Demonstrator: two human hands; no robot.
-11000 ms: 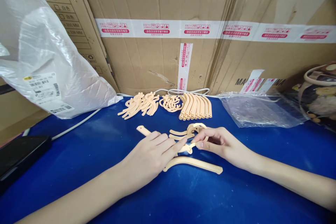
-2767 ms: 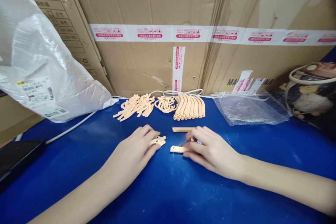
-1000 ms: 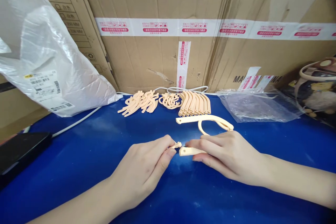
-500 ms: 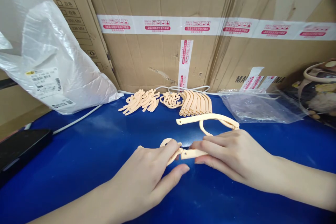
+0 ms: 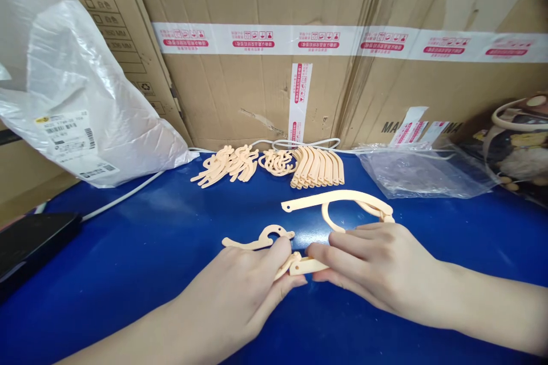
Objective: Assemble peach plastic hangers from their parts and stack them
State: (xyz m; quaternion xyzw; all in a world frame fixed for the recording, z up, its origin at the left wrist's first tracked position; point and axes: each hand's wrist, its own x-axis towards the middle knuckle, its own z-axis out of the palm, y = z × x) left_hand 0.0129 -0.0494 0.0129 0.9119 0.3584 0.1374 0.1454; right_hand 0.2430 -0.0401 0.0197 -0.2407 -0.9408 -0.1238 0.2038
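Observation:
My left hand (image 5: 250, 279) is closed, thumb and fingers pinching a small curved beige plastic piece (image 5: 283, 268). Its tip meets the holed end of a beige hanger arm (image 5: 305, 266), which my right hand (image 5: 383, 262) grips between thumb and fingers. Past my right hand a longer curved arm (image 5: 334, 198) and a round hook part (image 5: 329, 218) show; how they join under the fingers is hidden. A loose beige piece with a hooked end (image 5: 244, 244) lies on the blue table just beyond my left hand.
Along the back are piles of curved pieces (image 5: 225, 165), ring-like hooks (image 5: 277, 162) and a row of arms (image 5: 317, 167). Behind them stand cardboard boxes (image 5: 240, 91). A white bag (image 5: 98, 97) and black device (image 5: 38, 248) sit left, clear plastic bags (image 5: 411, 171) right.
Both hands have come slightly nearer to me, and my left thumb has closed onto the small piece. The loose hooked piece now shows beyond my left hand.

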